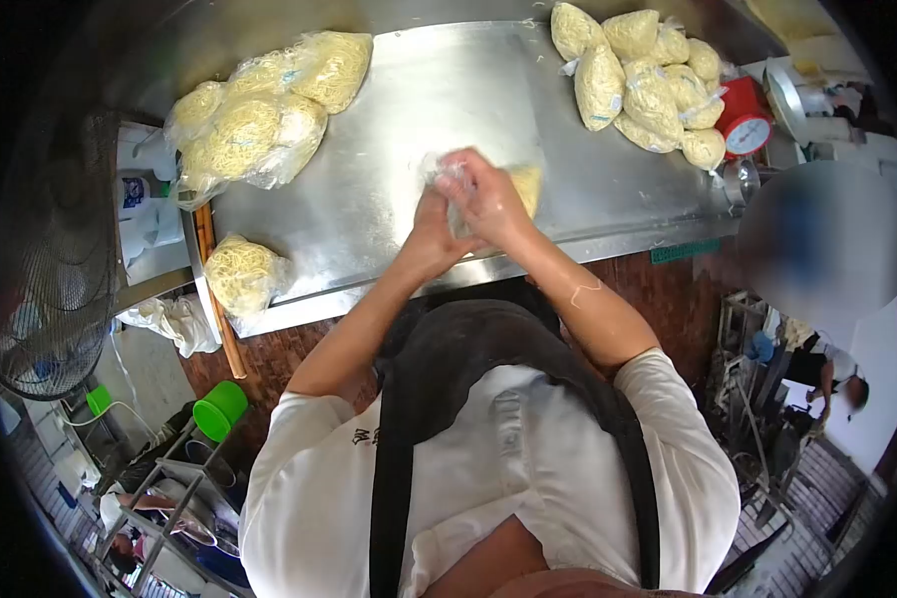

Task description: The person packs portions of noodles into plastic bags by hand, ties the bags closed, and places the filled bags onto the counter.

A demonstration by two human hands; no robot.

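Observation:
A clear plastic bag of yellow noodles point(525, 189) lies near the front of the metal table, partly hidden behind my right hand. My right hand point(488, 199) has its fingers closed on the bunched clear plastic at the bag's neck. Beside it, my left hand point(435, 231) grips the same plastic from the left, its fingers partly hidden. A strand of noodle point(586, 289) clings to my right forearm.
Filled noodle bags point(259, 125) are piled at the back left, with a single bag point(241, 274) at the front left corner. More tied bags point(653, 95) stand at the back right beside a red scale point(745, 118). A fan point(55, 289) stands left; other people are in the background.

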